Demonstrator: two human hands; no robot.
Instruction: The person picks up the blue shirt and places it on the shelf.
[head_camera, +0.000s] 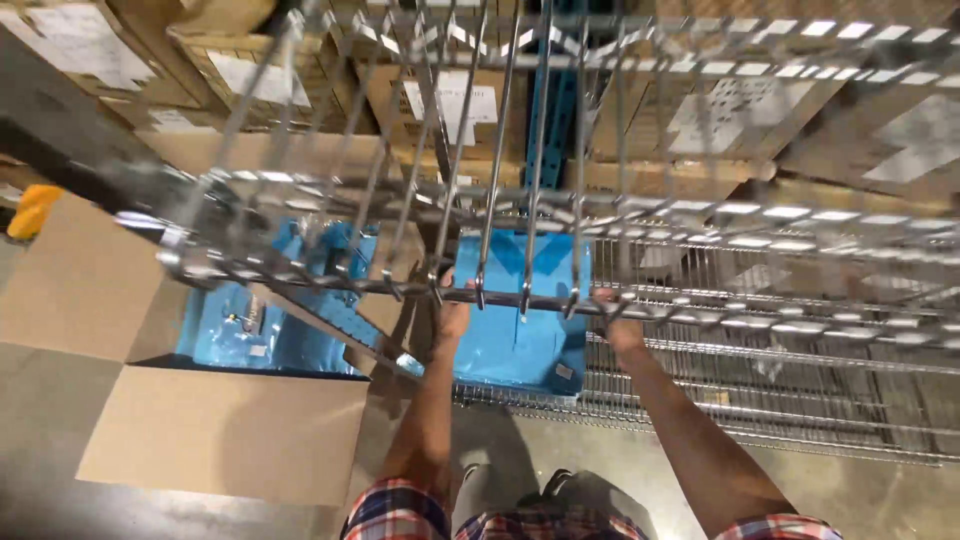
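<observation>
Item: wire cart shelf panel (420, 200), chrome, one, tilted up from the cart and held at its front bar. Left hand (452, 312) clenched around that bar; right hand (620, 322) clenched around the same bar, a little apart. Beneath: folded blue garment in a clear bag (520, 310), one, lying on the lower wire shelf (800, 300). To the left: open cardboard box (200, 430), one, on the floor, holding more bagged blue garments (240, 330), count unclear, at least two. Background: stacked cardboard cartons (740, 110), several. Risk, as judged: if either grip slackens, the raised panel could drop onto the garment or pinch fingers against the frame.
</observation>
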